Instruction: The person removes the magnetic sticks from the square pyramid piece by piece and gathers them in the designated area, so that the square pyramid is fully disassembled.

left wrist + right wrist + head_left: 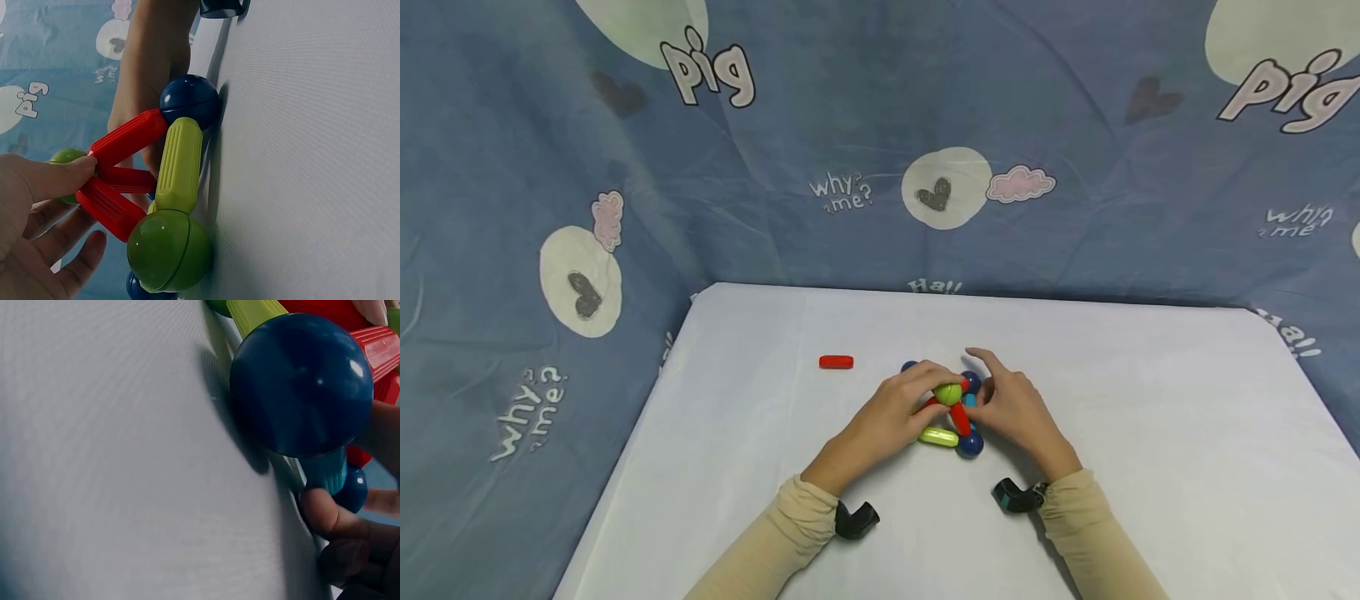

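A ball-and-rod model stands on the white table. Its top green ball [948,394] is pinched by my left hand [891,412], the thumb also lying at the red rods [128,139] that slope down from it. A navy ball [970,443] marks the near base corner, and another navy ball [972,382] is farther back. Between them runs a light-blue rod [326,472], gripped by my right hand [1015,412]. Along the near base, a yellow-green rod [179,165] joins a navy ball to a lower green ball [169,251]. My left hand partly covers the model in the head view.
A loose red rod [836,362] lies at the back left of the white table [1150,400]. Blue printed cloth [850,100] hangs behind and along the left. Black wrist cameras sit by the left sleeve [856,521] and the right sleeve [1018,496].
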Available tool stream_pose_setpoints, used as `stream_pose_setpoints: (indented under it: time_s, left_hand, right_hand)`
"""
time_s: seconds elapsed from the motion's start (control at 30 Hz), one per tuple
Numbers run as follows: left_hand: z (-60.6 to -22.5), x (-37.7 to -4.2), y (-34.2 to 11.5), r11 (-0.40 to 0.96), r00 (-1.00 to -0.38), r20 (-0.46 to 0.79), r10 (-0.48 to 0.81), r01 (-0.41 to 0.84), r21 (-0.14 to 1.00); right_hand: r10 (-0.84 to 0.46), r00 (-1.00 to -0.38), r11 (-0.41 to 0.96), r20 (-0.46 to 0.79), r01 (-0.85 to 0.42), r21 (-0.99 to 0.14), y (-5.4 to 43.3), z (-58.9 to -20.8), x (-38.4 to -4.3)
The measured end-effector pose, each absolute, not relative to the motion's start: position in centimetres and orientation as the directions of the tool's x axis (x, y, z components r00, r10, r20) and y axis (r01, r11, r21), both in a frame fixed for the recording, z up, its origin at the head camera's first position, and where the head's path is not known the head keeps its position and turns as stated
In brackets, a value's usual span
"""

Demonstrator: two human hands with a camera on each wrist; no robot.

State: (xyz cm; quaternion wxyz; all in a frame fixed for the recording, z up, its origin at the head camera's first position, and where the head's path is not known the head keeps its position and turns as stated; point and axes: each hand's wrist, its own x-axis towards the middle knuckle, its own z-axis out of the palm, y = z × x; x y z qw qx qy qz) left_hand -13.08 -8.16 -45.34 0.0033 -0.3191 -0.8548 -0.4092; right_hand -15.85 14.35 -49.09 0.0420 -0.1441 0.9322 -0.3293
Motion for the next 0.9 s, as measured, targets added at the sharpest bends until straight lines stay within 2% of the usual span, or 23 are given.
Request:
stream_pose_setpoints:
  time_s: [0.13,0.23,0.37,0.5,0.63,0.9]
  left_hand:
    - [-45.4,-13.1,-8.2,0.468,-0.8,0.256,0.542,0.541,0.699]
    - [-45.5,-13.1,-8.2,0.469,-0.799,0.262,0.541,0.545,0.695]
    - [-45.4,-13.1,-8.1,0.464,-0.796,0.277,0.538,0.554,0.691]
    - [-45.4,-13.2,-8.1,0.435,-0.787,0.296,0.541,0.563,0.703]
    - [-45.4,-13.2,-8.1,0.415,-0.778,0.312,0.545,0.574,0.706]
    - [-45.3,-13.1,-8.1,0.453,-0.8,0.294,0.523,0.553,0.699]
  right_hand:
    - [-0.288,-0.958,0.727,-0.009,-0.213,-0.653,14.3,-49.0,-15.8]
    - [-0.293,-0.956,0.72,0.025,-0.238,-0.652,14.3,-49.1,-15.8]
    - [-0.303,-0.936,0.647,0.177,-0.338,-0.683,14.4,-49.3,-15.9]
    - [-0.345,-0.885,0.505,0.312,-0.455,-0.733,14.6,-49.7,-16.0]
    - [-0.377,-0.867,0.416,0.325,-0.472,-0.777,14.8,-50.3,-16.2]
    - [-0.372,-0.868,0.392,0.328,-0.467,-0.793,14.8,-50.7,-16.3]
